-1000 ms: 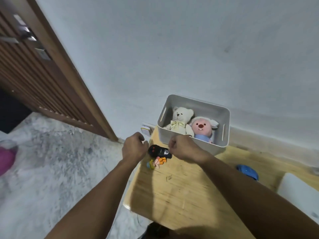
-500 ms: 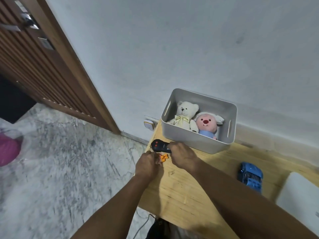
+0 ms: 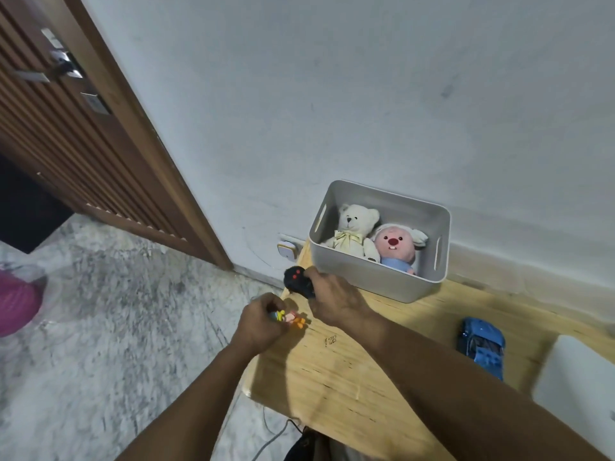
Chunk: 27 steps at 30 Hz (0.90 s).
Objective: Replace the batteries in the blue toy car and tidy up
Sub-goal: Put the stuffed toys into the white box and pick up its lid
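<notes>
In the head view, a black plastic remote controller with red buttons [image 3: 297, 281] is gripped in the right hand [image 3: 336, 302] just beside the grey plastic storage bin [image 3: 372, 277], and a small yellow-and-orange toy figure [image 3: 289, 318] is pinched in the curled left hand [image 3: 261, 327] at the wooden table [image 3: 382, 371] corner. The blue plastic toy car [image 3: 482, 345] is seen well apart to the right on the table, untouched; it is judged light, rigid and somewhat smooth, best taken across the body sides.

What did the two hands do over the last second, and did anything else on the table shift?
The left hand, closed and holding nothing a second ago, came down and now grips the small colourful figure at the table's corner. The right hand keeps holding the black remote. The blue toy car, the grey bin and its two plush toys lie as before.
</notes>
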{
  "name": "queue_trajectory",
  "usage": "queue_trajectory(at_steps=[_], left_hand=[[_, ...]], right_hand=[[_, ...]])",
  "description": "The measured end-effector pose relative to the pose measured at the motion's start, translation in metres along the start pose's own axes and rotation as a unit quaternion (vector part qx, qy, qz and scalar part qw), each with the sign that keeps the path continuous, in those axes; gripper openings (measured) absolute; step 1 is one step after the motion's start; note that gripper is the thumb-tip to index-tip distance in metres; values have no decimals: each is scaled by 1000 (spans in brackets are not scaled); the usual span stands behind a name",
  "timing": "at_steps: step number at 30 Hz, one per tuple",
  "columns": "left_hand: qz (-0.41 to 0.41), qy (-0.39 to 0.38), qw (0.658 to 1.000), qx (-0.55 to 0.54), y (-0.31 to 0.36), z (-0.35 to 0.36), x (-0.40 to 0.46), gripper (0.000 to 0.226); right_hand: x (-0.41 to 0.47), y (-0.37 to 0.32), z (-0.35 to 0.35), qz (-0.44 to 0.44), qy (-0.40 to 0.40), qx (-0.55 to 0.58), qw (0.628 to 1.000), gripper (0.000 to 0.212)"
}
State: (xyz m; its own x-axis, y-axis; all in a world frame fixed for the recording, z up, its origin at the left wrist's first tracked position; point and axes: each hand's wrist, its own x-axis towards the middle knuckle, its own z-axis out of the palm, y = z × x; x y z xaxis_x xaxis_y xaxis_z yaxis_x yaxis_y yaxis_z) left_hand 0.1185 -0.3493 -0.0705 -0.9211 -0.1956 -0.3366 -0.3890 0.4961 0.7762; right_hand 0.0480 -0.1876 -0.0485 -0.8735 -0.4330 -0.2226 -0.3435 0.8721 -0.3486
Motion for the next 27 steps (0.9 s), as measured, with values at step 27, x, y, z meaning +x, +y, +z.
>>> queue_trajectory(at_steps=[27], left_hand=[[199, -72, 966, 147, 199, 20, 92, 30]], right_hand=[[-24, 110, -137, 220, 171, 79, 957, 54]])
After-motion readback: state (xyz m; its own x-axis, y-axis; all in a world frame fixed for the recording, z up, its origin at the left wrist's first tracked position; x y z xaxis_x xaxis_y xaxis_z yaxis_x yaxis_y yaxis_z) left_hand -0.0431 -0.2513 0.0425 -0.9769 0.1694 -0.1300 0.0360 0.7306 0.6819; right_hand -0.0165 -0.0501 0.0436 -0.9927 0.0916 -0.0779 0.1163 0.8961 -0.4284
